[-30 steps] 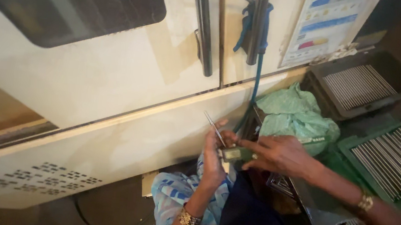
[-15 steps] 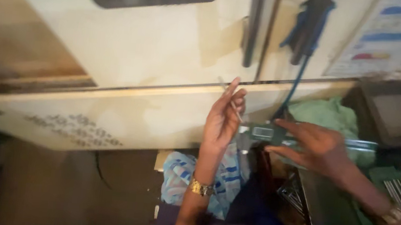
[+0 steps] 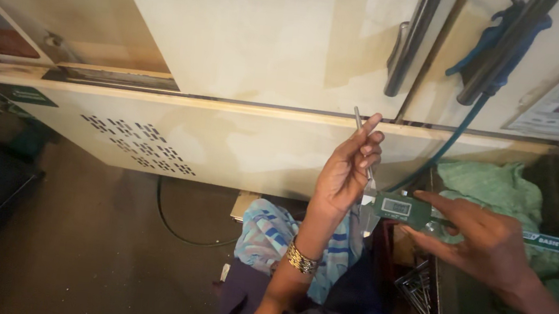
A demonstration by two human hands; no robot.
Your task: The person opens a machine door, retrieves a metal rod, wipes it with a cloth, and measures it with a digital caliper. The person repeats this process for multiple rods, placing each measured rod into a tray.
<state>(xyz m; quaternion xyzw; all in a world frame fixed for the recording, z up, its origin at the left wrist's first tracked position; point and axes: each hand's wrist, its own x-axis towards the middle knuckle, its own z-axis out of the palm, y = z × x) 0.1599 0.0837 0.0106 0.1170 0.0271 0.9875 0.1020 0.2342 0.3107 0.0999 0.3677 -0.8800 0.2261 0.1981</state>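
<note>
Digital caliper (image 3: 404, 209) rests gripped in right hand (image 3: 485, 244), display upward for reading, while left hand (image 3: 347, 171) fingers pinch a thin metal rod (image 3: 358, 119) upright.

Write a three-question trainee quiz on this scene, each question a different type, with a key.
1. True or false: the left hand holds a thin metal pin upright in its fingertips.
2. What does the right hand have in its grip? A) a hammer B) a digital caliper C) a paint brush
3. Fill in: the left wrist wears a gold ______.

Key: 1 true; 2 B; 3 bracelet.
</note>
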